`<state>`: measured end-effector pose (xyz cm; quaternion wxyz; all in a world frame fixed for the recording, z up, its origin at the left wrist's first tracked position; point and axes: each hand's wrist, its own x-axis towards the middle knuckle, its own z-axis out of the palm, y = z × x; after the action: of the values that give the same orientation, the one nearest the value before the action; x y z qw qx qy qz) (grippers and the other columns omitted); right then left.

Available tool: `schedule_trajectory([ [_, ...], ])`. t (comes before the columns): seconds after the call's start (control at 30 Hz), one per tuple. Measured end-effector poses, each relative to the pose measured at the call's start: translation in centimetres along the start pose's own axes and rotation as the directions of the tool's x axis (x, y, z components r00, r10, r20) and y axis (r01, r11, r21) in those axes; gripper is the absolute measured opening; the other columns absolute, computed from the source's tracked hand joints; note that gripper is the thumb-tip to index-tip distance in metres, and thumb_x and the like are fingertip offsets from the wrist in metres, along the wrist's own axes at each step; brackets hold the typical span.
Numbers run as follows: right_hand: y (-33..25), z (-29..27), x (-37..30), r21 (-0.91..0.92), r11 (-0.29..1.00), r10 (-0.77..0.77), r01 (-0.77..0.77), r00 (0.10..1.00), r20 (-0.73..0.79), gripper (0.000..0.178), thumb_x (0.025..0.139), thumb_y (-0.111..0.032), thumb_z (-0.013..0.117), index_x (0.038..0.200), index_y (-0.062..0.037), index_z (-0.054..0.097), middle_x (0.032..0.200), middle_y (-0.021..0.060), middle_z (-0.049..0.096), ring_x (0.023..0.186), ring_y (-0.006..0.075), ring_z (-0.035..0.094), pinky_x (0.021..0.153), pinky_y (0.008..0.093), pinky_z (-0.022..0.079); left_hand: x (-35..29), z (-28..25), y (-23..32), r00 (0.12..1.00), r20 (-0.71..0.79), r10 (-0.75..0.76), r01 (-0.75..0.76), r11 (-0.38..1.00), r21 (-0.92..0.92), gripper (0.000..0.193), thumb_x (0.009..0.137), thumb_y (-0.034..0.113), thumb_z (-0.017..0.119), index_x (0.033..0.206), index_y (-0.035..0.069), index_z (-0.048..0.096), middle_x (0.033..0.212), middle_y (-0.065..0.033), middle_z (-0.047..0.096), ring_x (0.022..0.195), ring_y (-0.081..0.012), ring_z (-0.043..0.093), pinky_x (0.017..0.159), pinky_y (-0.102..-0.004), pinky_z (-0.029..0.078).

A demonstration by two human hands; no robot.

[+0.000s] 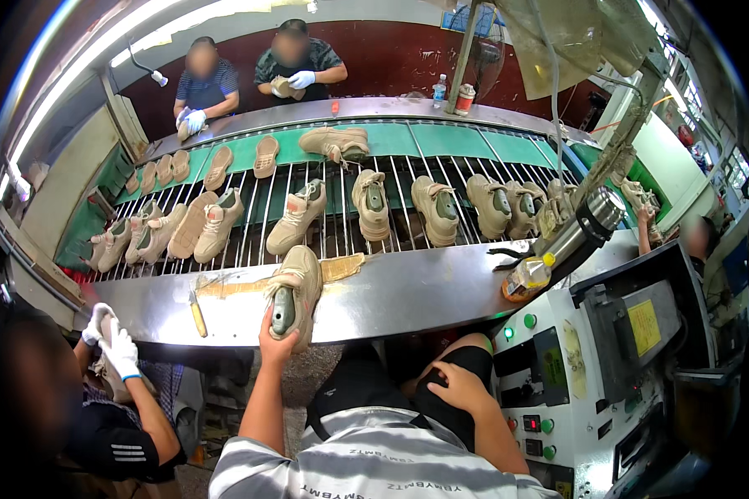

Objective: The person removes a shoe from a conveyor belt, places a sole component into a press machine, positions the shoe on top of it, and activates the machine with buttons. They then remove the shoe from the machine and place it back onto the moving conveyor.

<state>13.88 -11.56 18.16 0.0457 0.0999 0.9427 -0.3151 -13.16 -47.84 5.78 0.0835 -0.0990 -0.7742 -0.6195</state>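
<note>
Head view is showing, at the far left, a co-worker's white-gloved hands [118, 343] gripping a pale piece whose form is hard to make out. Above them, beige lace-up shoes [216, 226] are leaning close together on a rack of thin parallel metal rods [335, 218], and one beside them is showing its flat, tan sole [193, 224]. Flat, rounded beige soles [218, 169] are lying farther back, near a smooth green belt [453, 141]. A slim tool with a yellow handle [198, 318] is lying on the brushed, shiny steel surface [399, 287], just beside a rough tan strip [341, 268].

Next, the person's bare left hand [278, 343] is curling closed around the heel end of a beige shoe with a rounded toe [306, 283]. This held shoe is pointing its toe toward the rack over the surface, while its heel is reaching past the near edge; a smooth grey-green last [283, 309] is filling its collar.

Farther right, more beige shoes [435, 212] are standing along the rods. The bare right hand [459, 385] is resting on the person's thigh, its fingers loosely spread and apparently empty. A clear plastic bottle with a yellow cap [528, 279] is standing near a cylindrical metal flask with a black band [578, 224], and a pale control panel [587, 391] is carrying round green buttons [530, 321].
</note>
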Motion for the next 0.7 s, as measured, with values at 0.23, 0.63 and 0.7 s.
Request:
schedule_trajectory([
  [0.23,6.5,7.4,-3.9,0.278,0.957,0.182,-0.086,0.922,-0.341,0.011,0.080,-0.010,0.067,0.088,-0.0027,0.069,0.072,0.0091,0.064,0.059,0.0176,0.061,0.057,0.0277,0.049,8.5,6.8,2.6,1.000,0.025,0.010,-0.006,0.990,-0.144,0.074,0.063,0.009,0.073,0.132,-0.004,0.050,0.124,-0.0144,0.057,0.114,-0.0220,0.055,0.099,-0.0326,0.041],
  [0.63,7.7,8.3,-1.7,0.377,0.904,0.349,-0.201,0.856,-0.382,0.006,0.080,-0.006,0.067,0.084,-0.0023,0.069,0.067,0.0079,0.064,0.059,0.0123,0.061,0.056,0.0257,0.048,20.2,21.8,2.1,0.985,-0.108,0.137,-0.123,0.984,0.129,0.075,0.062,0.025,0.072,0.130,0.000,0.053,0.130,-0.0187,0.052,0.119,-0.0321,0.053,0.102,-0.0371,0.041],
  [0.7,7.6,8.0,-1.3,0.346,0.915,0.334,-0.206,0.868,-0.367,0.007,0.080,-0.007,0.068,0.085,-0.0026,0.069,0.067,0.0077,0.064,0.059,0.0118,0.061,0.057,0.0253,0.048,22.4,21.8,0.0,0.990,-0.047,0.131,-0.129,0.991,0.046,0.073,0.062,0.021,0.072,0.130,0.002,0.053,0.129,-0.0175,0.053,0.119,-0.0317,0.053,0.102,-0.0373,0.041],
])
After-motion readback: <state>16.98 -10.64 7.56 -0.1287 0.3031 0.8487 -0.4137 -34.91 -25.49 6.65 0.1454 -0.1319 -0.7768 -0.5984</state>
